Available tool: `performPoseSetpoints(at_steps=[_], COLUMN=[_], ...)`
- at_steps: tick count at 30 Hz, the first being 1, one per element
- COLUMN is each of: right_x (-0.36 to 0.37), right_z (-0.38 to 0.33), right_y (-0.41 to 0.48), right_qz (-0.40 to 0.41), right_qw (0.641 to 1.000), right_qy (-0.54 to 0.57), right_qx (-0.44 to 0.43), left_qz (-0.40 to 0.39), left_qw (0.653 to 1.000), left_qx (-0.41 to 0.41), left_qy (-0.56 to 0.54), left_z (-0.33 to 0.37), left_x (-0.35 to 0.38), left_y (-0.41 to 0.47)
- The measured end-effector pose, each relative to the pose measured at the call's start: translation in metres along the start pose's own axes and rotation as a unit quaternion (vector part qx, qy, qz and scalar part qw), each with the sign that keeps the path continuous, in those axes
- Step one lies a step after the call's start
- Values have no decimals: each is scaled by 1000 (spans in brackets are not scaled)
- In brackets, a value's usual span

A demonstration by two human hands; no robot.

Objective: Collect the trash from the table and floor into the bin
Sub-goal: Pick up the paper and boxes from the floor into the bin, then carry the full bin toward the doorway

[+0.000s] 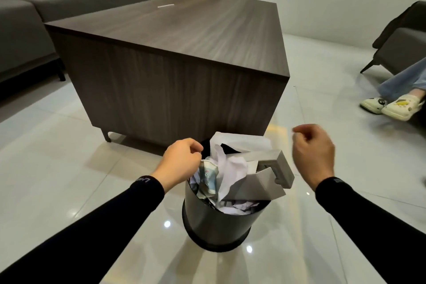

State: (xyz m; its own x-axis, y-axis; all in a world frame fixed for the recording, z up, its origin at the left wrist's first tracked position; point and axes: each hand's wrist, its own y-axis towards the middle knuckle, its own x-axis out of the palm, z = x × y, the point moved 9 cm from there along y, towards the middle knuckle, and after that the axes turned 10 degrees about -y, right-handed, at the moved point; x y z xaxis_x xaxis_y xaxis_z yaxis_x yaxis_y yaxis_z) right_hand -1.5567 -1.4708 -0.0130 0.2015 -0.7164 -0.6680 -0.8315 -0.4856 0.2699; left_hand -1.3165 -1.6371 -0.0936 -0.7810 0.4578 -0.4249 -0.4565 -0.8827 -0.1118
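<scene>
A dark round bin [214, 226] stands on the tiled floor in front of me, heaped with trash: crumpled white paper [232, 168], a printed wrapper [208, 177] and a grey cardboard box [272, 173] sticking out over the rim. My left hand [182, 159] is at the bin's left rim, its fingers curled and touching the wrapper's top. My right hand [313, 150] hovers to the right of the box, fingers loosely curled, with nothing in it. On the dark wooden table [184, 30] behind the bin lies a small white strip [165, 5].
A grey sofa [57, 2] with a pink cushion stands behind the table at left. At right sits a person, whose legs and pale clogs [389, 105] rest on the floor beside a dark armchair [401, 37]. Glossy tiles surround the bin.
</scene>
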Motion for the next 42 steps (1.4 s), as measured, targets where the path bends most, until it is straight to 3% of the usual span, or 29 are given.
performPoseSetpoints(at_steps=[2,4,7,9,15,18,22,29,34,42], right_x=[-4,18,67,91,111,116,124,106,53,-68], right_z=[39,91,135,138,131,123,112,60,-51,-297], right_y=[9,-1,-70,-97,-93,-88,-80,-77,-79,-63], right_qz=[3,-110,-319,-391,-465,-480,-510,-484,-494,-505], right_qw=[997,972,855,809,747,752,797,826,809,800], right_qy=[-8,-15,91,144,278,257,132,119,160,185], right_qx=[80,205,398,415,385,372,295,264,276,265], left_qz=[15,29,51,68,19,24,43,82,167,309], left_qw=[1000,999,998,998,995,995,994,987,960,908], left_qx=[5,3,-3,-13,-93,-93,-99,-130,-159,-197], left_qy=[-14,-27,-33,-13,-16,0,4,-53,-157,-201], left_z=[2,-1,-9,-19,-55,-59,-61,-43,25,197], left_x=[-1,-2,-5,-9,-6,-11,-28,-87,-165,-368], left_y=[4,7,10,13,17,19,25,12,-40,-158])
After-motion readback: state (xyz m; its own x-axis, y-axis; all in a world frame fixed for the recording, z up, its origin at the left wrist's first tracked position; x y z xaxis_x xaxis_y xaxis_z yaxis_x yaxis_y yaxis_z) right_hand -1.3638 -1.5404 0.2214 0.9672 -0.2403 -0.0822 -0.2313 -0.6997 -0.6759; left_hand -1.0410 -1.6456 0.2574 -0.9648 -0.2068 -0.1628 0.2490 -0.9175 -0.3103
